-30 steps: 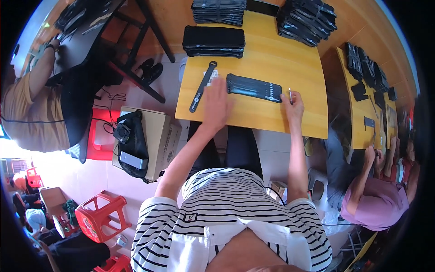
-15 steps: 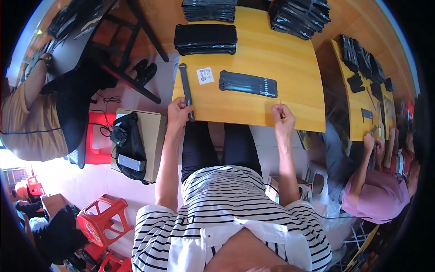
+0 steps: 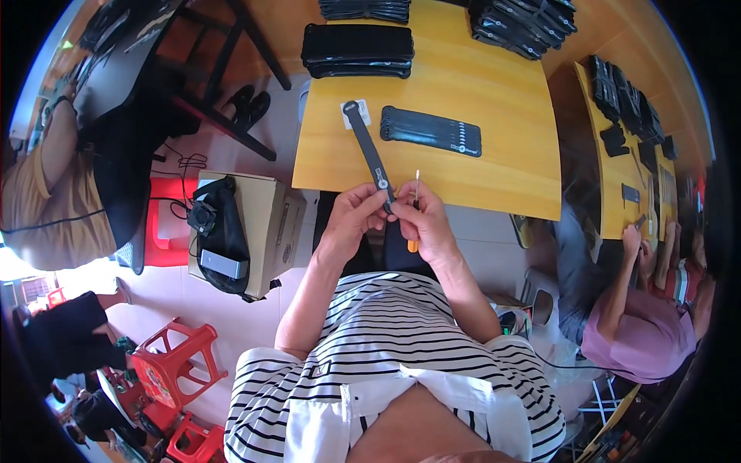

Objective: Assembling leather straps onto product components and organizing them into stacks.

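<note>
My left hand is closed, pinching the lower end of a flat black strap with a rounded far end. The strap slants up and leftward over the table's front edge, partly covering a white label. Close beside it, my right hand is closed round a small screwdriver with an orange handle, its thin shaft pointing away from me. The right fingertips also meet the strap's near end. Beyond my hands lies a neat flat black bundle of straps on the yellow table.
Stacks of black strap bundles stand at the table's far left, with another pile far right. On the floor at left are a cardboard box and a red stool. A person in a pink top sits at right.
The strap has been lifted off the table and moved rightward in my left hand. My right hand has come left to meet it, and the screwdriver now shows clearly.
</note>
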### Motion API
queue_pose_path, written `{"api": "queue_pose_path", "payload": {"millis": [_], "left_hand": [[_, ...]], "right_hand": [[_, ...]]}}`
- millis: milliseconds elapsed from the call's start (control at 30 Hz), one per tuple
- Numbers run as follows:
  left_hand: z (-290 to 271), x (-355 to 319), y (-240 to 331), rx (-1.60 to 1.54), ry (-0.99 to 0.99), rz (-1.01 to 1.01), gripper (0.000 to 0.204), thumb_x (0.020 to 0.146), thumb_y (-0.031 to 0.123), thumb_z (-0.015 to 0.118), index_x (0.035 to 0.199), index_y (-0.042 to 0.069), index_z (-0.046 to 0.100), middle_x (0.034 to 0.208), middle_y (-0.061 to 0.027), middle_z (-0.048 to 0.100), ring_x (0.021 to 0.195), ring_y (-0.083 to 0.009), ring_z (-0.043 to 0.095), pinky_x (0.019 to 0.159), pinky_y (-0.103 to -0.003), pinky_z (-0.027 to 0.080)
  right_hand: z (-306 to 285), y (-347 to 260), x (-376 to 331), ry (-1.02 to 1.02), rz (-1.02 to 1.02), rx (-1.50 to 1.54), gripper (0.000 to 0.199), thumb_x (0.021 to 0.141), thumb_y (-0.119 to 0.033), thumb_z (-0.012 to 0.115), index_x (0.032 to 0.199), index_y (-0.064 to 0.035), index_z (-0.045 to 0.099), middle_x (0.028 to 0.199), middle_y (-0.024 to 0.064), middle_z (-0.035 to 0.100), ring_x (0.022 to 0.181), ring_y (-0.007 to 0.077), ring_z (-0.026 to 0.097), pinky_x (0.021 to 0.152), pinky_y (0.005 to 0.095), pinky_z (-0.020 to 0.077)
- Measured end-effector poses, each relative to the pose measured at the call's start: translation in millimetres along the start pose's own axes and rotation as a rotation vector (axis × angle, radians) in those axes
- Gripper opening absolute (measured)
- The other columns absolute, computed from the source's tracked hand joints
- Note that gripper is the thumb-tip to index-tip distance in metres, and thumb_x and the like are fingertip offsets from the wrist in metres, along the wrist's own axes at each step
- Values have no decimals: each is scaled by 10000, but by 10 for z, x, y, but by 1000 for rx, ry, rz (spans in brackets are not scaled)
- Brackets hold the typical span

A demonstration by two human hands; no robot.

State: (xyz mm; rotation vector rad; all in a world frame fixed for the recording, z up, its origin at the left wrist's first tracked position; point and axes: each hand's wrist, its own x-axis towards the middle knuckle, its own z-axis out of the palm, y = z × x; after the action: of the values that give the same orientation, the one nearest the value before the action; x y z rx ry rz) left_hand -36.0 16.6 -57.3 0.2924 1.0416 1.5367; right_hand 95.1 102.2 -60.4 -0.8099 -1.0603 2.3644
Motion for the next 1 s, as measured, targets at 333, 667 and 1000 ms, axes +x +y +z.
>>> {"api": "queue_pose_path", "payload": {"millis": [333,667,1000], "left_hand": [[39,-36,28,-160,-48,80,158,892,113,575,1009,7,582,881,-99,652,743,-125,645,649,-205,553],[83,-65,142,-287,26,114,239,902,124,565,1102,-4,543,923,-102,641,759,-104,642,682,-220,567],[179,-94,166,-153,148,214,214,861,80,619,1053,8,561,891,-87,646,778,-120,643,670,-227,563]], "right_hand": [[122,-262,-86,-10,-55,-151,88,862,-74,582,939,-52,546,649,15,545,425,9,381,367,161,246],[211,-439,-372,-118,-312,-791,388,914,-77,426,1297,-41,479,641,13,497,513,62,419,486,179,342],[221,-406,-366,-93,-323,-938,426,892,-54,451,1308,-139,481,613,102,524,523,190,519,529,305,440]]}}
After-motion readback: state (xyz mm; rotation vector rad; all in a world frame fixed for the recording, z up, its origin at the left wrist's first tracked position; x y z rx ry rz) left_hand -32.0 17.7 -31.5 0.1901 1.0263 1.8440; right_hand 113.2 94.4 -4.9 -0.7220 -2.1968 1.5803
